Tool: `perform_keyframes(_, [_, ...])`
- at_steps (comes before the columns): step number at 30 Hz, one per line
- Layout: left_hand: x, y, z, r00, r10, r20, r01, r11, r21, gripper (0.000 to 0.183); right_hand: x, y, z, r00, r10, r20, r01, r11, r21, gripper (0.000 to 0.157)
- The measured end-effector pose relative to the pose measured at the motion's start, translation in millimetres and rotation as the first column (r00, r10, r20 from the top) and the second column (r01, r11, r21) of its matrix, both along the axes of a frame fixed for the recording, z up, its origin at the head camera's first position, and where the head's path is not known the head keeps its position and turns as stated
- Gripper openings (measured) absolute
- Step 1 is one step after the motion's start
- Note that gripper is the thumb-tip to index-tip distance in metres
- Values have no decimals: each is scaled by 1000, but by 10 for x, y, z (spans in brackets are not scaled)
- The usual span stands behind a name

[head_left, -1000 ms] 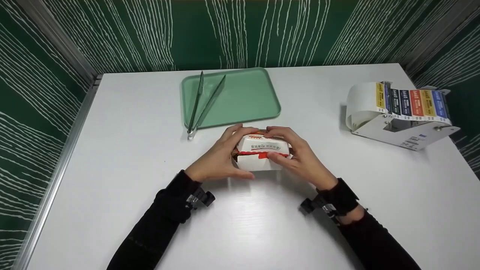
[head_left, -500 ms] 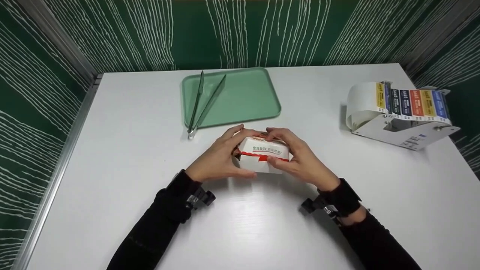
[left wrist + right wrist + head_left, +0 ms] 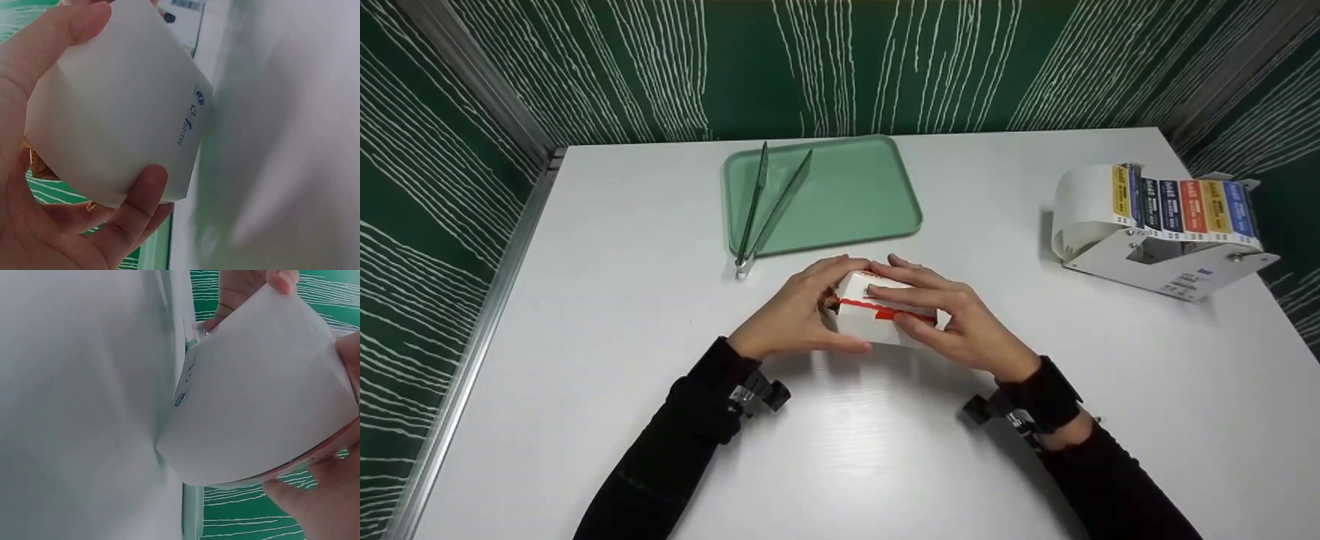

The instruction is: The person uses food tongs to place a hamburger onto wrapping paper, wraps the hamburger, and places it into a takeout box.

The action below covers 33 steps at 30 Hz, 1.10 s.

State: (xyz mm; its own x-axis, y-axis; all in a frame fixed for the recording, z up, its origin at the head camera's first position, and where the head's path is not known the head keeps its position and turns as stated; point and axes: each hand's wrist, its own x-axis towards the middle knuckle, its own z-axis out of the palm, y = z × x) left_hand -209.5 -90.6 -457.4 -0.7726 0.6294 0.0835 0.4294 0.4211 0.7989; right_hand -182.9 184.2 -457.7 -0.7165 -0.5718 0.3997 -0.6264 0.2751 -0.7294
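A white paper takeaway box (image 3: 861, 328) with a red scalloped lid edge is between both hands, low at the middle of the table. My left hand (image 3: 795, 313) grips its left end, thumb at the front and fingers round the back. The right hand (image 3: 964, 322) holds the other end, with fingers across the lid and the thumb at the red tab on the front. Brown shows at the left end; whether food or print, I cannot tell. Small blue marks are on the box (image 3: 124, 95) in the left wrist view. Its contents are hidden.
Behind the box lies a green tray (image 3: 859, 199). Metal tongs (image 3: 756, 217) lie spread over its left side, the joined end past the front rim. A white label dispenser (image 3: 1166, 255) with coloured labels stands at the right. Green walls border the white table (image 3: 622, 247).
My right hand's fingers have shifted from the back of the lid forward and left across its top, covering the lettering. The left hand stays nearly still. The box has tilted slightly.
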Motion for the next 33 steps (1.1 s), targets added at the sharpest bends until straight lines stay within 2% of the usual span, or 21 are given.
perform_keyframes(3, [4,3,-6,1000,-6,22,5,1000,25,102,-6,-5,-1,1000,11,-5,-11,1000,-20,46])
perform_keyframes(8, [1,-8,-19,994,36,102,-41,998,47,83,-22,-29,-25,998,19,-56,-21,999,-27,44])
perform_keyframes(14, [-23,-5,-38,992,61,115,-68,996,57,73,-32,-37,-37,993,19,-112,-19,1000,-5,46])
perform_keyframes(23, [-30,-6,-53,985,52,167,-78,985,154,62,-27,-28,-22,987,62,-151,-61,998,12,51])
perform_keyframes(27, [-33,-9,-47,980,52,192,-84,983,163,64,-17,-3,-16,987,58,-149,-50,997,61,69])
perform_keyframes(30, [-46,-13,-32,978,62,197,-96,981,166,64,-10,47,-11,987,-2,-159,22,992,123,89])
perform_keyframes(33, [-57,-22,-11,976,86,198,-121,978,171,64,-15,96,-7,982,-67,-179,95,984,153,97])
